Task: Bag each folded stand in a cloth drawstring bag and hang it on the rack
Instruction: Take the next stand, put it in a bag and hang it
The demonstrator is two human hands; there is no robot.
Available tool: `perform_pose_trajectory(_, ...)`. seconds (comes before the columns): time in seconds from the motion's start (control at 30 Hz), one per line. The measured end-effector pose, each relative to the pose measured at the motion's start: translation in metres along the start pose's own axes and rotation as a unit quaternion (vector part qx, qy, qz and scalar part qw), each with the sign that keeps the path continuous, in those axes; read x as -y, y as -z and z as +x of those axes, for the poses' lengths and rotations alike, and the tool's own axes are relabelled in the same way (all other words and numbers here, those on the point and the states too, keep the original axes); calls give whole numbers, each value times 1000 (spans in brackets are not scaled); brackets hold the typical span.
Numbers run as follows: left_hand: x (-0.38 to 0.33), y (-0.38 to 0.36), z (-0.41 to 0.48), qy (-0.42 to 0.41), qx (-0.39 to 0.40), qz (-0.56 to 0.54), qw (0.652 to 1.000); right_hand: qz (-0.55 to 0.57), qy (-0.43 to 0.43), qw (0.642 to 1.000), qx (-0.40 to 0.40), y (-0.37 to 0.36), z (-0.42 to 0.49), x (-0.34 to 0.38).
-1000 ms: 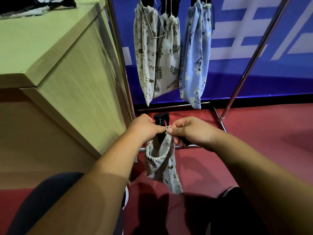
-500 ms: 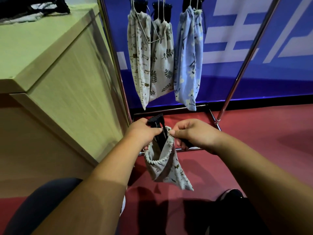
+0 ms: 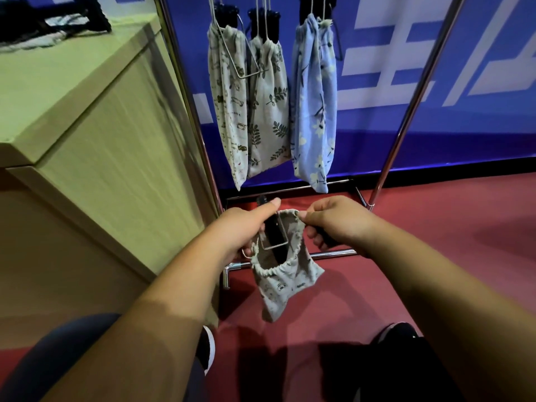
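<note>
A beige printed drawstring bag point(image 3: 285, 274) hangs open-mouthed between my hands at the centre of the view. A black folded stand point(image 3: 274, 233) with a metal wire loop points down into the bag's mouth; its lower end is hidden inside. My left hand point(image 3: 246, 230) grips the stand and the bag's left rim. My right hand point(image 3: 336, 224) pinches the rim's far right edge. On the chrome rack point(image 3: 185, 91) behind hang three filled bags: two beige ones point(image 3: 229, 111) point(image 3: 271, 111) and a blue flowered one point(image 3: 314, 105).
A pale wooden table point(image 3: 87, 111) stands at the left, with dark items point(image 3: 52, 27) on its far top. The rack's base bars point(image 3: 333, 253) cross the red floor under my hands. A blue wall banner point(image 3: 435, 82) is behind. My shoes point(image 3: 397, 335) show below.
The bag's mouth has been pulled wider open and the stand has gone deeper into it. My hands have moved slightly apart.
</note>
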State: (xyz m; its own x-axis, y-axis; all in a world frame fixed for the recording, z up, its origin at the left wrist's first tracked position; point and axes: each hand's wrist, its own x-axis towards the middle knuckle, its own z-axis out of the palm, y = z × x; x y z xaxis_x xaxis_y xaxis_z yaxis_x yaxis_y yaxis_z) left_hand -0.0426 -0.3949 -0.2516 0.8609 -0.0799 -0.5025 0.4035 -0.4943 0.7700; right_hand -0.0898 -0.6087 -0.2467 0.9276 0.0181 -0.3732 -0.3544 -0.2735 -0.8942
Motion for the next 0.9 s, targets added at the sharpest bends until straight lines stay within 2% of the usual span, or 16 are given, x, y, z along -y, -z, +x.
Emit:
perform_pose_trajectory(0.13,0,4,-4,36,44,-39,998,16,-13,998,-56,2,5,0)
perform_pose_trajectory(0.23,3,7,-7,23,78,-55,995,34,-25,995,-93,1,7,3)
perform_pose_trajectory(0.43,7,18,-15,15,95,1,995,69,-5,987,-143,-7,13,13)
perform_pose_trajectory(0.67,8,32,-23,-5,76,78,994,224,-2,969,-108,-16,14,32)
perform_pose_trajectory(0.8,6,34,-28,-8,79,90,993,354,18,935,-9,-22,15,42)
perform_pose_trajectory(0.9,3,35,-30,-12,61,97,993,361,43,931,8,-24,14,46)
